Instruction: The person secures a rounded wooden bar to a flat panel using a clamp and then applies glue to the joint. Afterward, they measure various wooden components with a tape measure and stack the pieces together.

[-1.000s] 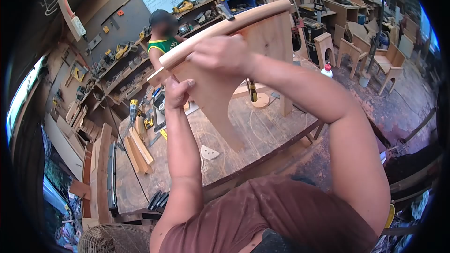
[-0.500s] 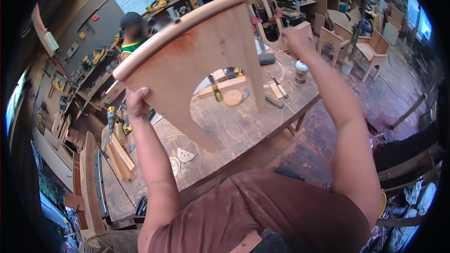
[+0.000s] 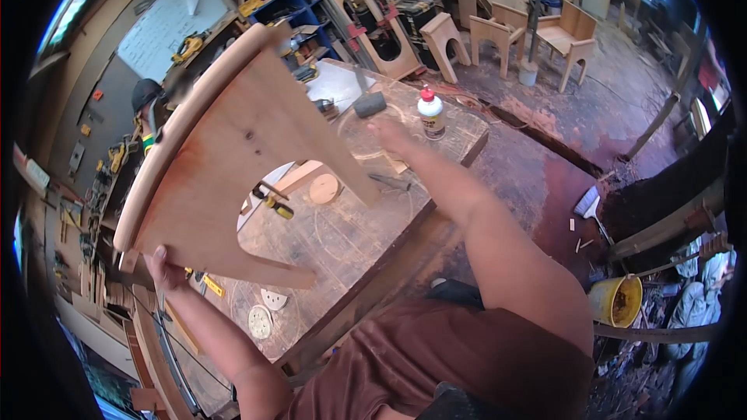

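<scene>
A wooden chair side panel (image 3: pixel 233 155), with a rounded armrest along its top and an arched cutout between two legs, is tilted over the workbench (image 3: pixel 311 241). My left hand (image 3: pixel 166 268) grips it at the lower left end, just below the armrest. Over the far part of the bench, my right hand (image 3: pixel 391 138) is stretched out close to a dark mallet head (image 3: pixel 369 104); its fingers are blurred. A dark metal tool (image 3: pixel 389 181) lies below that hand. The yellow-handled screwdriver (image 3: pixel 274 204) shows through the arch, beside a round wood disc (image 3: pixel 324 188).
A red-capped glue bottle (image 3: pixel 431 113) stands near the bench's far right corner. Sanding discs (image 3: pixel 261 322) lie near the front edge. Wooden chairs (image 3: pixel 568 35) stand on the floor behind. A yellow bucket (image 3: pixel 615 302) is at my right. Another person's dark cap (image 3: pixel 148 93) shows beyond the panel.
My view has turned to the right, so the panel appears farther left and more tilted. My right hand has come down from raised beside the panel to low over the bench. My left hand keeps its hold.
</scene>
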A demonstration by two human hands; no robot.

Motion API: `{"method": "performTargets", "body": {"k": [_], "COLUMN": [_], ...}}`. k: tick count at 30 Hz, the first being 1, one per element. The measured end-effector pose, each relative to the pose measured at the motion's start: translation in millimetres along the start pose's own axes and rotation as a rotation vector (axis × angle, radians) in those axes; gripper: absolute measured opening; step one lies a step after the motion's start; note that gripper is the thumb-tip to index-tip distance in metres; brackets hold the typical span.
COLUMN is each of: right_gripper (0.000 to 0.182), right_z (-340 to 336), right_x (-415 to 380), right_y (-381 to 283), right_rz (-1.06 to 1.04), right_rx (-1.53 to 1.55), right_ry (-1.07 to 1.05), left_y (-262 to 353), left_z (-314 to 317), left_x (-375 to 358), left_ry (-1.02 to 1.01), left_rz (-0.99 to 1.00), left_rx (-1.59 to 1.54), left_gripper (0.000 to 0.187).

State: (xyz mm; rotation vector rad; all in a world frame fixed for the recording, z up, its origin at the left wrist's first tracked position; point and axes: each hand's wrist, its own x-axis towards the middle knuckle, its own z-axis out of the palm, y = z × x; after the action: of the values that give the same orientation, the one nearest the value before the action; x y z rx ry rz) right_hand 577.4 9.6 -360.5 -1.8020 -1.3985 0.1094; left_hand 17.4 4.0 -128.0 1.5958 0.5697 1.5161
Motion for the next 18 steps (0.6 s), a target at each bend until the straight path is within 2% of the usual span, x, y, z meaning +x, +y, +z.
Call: {"method": "performTargets", "body": {"k": [1,2,5,7,11,13,14,16,18], "right_gripper": [0.036,0.036,0.028,0.024,0.022,0.025,0.025,0.025,0.026], "right_z": [9.8,11.1,17.5,27.4,24.4,11.8,4.1,-20.8,-68.8], "right_x": [2.9,1.2,-26.2,-50.4,-100.6,-122.9,-132.7,-146.5,-151.4], "right_y": [7.0,4.6,-5.8,-6.9,-15.1,-22.8,-29.8,-47.6,-77.4], "right_rz": [-0.090,-0.081,0.032,0.050,0.223,0.217,0.219,0.208,-0.034], "right_rx": [0.131,0.130,0.313,0.690,0.868,0.970,0.974,1.165,1.267], "right_ry": [0.031,0.034,-0.013,0.022,-0.078,-0.278,-0.276,-0.590,-0.800], "left_y": [-0.2,1.7,2.4,3.0,-0.3,-1.2,-0.7,-1.3,-3.4], "left_z": [-2.9,-2.6,-7.4,-8.0,-14.2,-14.1,-13.7,-12.6,-17.9], "left_x": [-1.7,-4.3,-9.5,-11.7,-16.8,-16.8,-17.1,-18.0,-18.5], "left_ry": [-0.017,-0.015,-0.003,0.010,0.041,0.072,0.069,0.082,0.098], "left_rz": [0.014,0.011,-0.010,-0.031,-0.037,-0.031,-0.032,-0.036,-0.057], "left_rx": [-0.004,0.015,0.039,0.049,0.033,0.041,0.044,0.052,0.038], "left_gripper": [0.082,0.082,0.082,0.082,0.078,0.075,0.075,0.074,0.076]}}
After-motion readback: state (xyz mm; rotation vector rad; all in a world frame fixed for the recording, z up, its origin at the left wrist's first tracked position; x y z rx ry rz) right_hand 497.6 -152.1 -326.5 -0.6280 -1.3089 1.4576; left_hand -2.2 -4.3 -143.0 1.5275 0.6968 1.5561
